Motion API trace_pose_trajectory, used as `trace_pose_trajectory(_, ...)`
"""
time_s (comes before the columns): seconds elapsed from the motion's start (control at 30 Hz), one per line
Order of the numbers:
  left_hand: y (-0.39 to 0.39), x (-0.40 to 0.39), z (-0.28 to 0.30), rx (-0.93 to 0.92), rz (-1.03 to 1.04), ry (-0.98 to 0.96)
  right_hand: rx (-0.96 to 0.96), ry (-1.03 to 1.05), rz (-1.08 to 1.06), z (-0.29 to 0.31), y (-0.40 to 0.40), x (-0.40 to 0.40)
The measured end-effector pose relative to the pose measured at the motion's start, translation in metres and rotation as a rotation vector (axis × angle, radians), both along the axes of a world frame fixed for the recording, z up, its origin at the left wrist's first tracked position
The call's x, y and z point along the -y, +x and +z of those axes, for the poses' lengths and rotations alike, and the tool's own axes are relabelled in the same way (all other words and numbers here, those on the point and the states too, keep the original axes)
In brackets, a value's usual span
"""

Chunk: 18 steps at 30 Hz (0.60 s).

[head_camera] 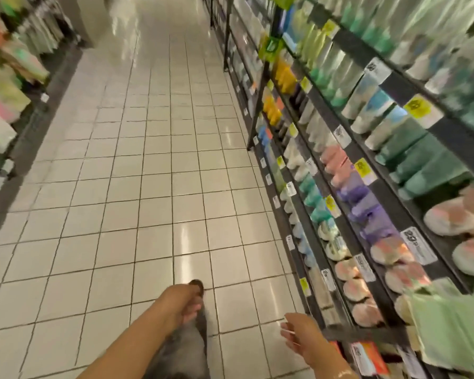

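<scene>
Tiled floor, yellow price tags

The person's forward leg, in grey trousers and ending in a dark shoe, serves as the marker. The left hand hangs right in front of this leg, overlapping it just behind the shoe, with its fingers loosely curled and nothing in them. Its bare left forearm slants in from the leg's left side. The right hand hangs well to the right of the leg, fingers relaxed and slightly bent towards it, blurred; the bare right forearm runs off behind it.
</scene>
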<state>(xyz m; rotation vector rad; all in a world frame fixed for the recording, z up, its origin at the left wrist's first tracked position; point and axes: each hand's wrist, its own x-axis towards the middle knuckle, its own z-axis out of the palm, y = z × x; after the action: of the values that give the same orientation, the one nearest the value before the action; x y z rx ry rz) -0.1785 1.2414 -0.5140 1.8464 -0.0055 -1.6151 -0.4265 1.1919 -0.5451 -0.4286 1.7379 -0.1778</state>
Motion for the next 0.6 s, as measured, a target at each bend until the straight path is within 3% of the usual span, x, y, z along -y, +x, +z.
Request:
trace_pose_trajectory(0.33, 0.095, 0.191, -0.022, -0.016, -0.269, -0.015, 0.042, -0.106, -0.26, 0.011, 0.098, 0.163)
trace_pose_trajectory(0.5, 0.103, 0.27, -0.012, -0.073, -0.381, -0.067, 0.135, -0.209, -0.415, 0.035, 0.111, 0.211)
trace_pose_trajectory(0.6, 0.092, 0.312, 0.005, -0.116, -0.429, -0.154, 0.049, -0.342, -0.515, 0.047, 0.108, 0.237)
